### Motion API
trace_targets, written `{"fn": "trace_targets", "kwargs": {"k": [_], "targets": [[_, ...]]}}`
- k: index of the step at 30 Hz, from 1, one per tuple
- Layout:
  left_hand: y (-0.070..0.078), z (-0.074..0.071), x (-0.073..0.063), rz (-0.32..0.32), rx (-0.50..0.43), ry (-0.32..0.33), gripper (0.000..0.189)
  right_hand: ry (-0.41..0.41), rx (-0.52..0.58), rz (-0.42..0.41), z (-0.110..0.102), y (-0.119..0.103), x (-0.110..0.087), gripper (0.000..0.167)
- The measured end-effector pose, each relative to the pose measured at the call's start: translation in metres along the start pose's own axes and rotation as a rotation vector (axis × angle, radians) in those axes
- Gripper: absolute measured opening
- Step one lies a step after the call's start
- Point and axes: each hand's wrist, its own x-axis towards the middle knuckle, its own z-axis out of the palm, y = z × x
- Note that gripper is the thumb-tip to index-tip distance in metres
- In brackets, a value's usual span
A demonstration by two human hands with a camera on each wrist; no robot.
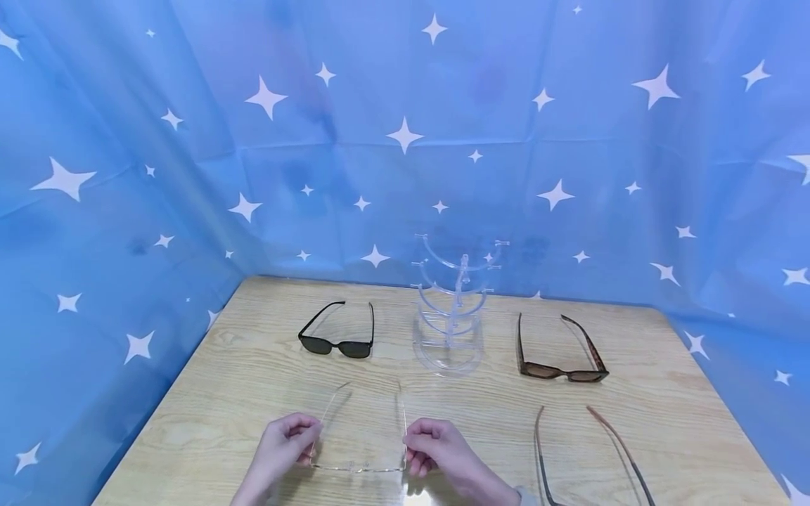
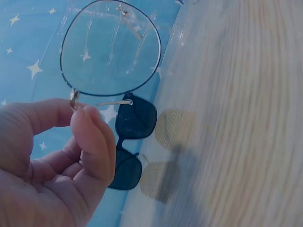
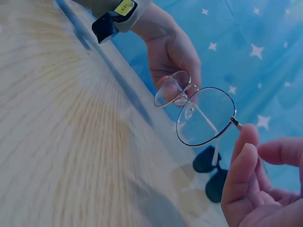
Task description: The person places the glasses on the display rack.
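Thin metal-rimmed eyeglasses (image 1: pixel 358 469) with clear lenses are held between both hands, temples unfolded and reaching away across the table. My left hand (image 1: pixel 283 445) pinches the left hinge area between thumb and fingers; the left wrist view shows a round dark-edged lens (image 2: pixel 111 49) just above the fingertips. On the other side, my right hand (image 1: pixel 441 451) pinches the right temple near its hinge. In the right wrist view, both lenses of the eyeglasses (image 3: pixel 207 117) show, raised off the table.
Black sunglasses (image 1: pixel 335 347) lie at the back left. A clear tiered display stand (image 1: pixel 451 316) stands at the back middle. Tortoiseshell sunglasses (image 1: pixel 563 372) lie to its right. Another pair of glasses (image 1: pixel 623 450) lies front right, partly out of view. A blue starred cloth (image 1: pixel 405 176) hangs behind the table (image 1: pixel 209 393).
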Motion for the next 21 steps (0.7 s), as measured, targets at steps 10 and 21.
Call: {"fn": "trace_targets", "kwargs": {"k": [10, 21], "targets": [[0.004, 0.017, 0.004, 0.019, -0.088, -0.165, 0.029, 0.05, -0.026, -0.003, -0.019, -0.009, -0.017, 0.015], [0.012, 0.04, 0.012, 0.001, -0.138, -0.29, 0.031, 0.108, -0.046, -0.018, -0.042, -0.017, -0.032, 0.009]]}}
